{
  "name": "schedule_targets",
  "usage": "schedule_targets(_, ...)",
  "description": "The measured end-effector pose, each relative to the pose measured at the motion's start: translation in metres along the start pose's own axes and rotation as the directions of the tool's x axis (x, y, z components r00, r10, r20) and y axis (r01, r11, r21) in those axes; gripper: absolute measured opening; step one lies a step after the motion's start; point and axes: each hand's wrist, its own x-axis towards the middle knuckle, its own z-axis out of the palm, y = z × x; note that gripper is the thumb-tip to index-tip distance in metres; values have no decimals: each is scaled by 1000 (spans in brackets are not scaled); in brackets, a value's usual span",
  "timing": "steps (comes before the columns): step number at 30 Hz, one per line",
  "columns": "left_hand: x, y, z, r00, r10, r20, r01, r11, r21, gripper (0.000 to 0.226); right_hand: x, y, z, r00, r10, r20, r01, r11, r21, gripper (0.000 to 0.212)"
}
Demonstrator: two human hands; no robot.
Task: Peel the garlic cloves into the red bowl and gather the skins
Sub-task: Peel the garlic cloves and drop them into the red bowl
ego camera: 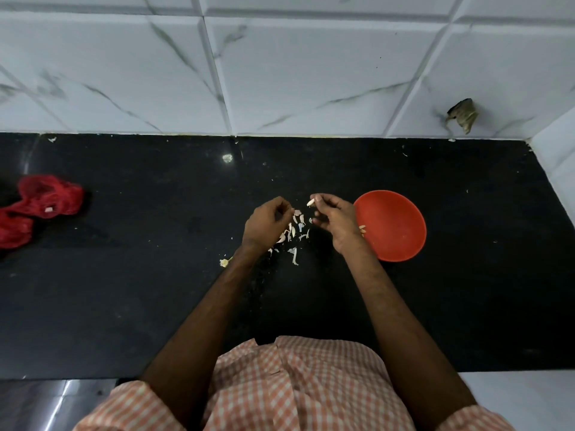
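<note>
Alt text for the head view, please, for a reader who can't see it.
A person's right hand pinches a garlic clove beside a red bowl on a black counter; the left hand, fingers curled, hovers over scattered skins. A red mesh bag lies at far left.

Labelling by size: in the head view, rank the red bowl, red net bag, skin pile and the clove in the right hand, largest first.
1. Bowl and net bag: look alike; the bag runs off the left edge, so unranked.
2. Skin pile.
3. Clove, pinched by the right hand.
</note>
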Motion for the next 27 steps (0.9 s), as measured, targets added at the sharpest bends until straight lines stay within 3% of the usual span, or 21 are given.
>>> schedule_targets(7, 2, 8, 0, 1000, 4, -11, -2, 983, 186, 16, 0, -1, 2, 1000, -8, 8, 8, 1000, 9, 9)
schedule_targets(13, 1, 23, 0, 994, 97, -51, -92, 992, 84, 9, 0, 0, 4, 1000, -31, 6, 31, 999, -30, 9)
schedule_targets(22, 0, 28, 1, 971, 186, -149, -164, 975, 151, 11, 1, -1, 8, 996, -92, 19, 94, 991, -96, 9)
schedule_targets(27, 0, 30, 1, 971, 207, -121, -189, 971, 147, 5, 3, -1, 8, 991, -133, 22, 135, 983, -127, 7)
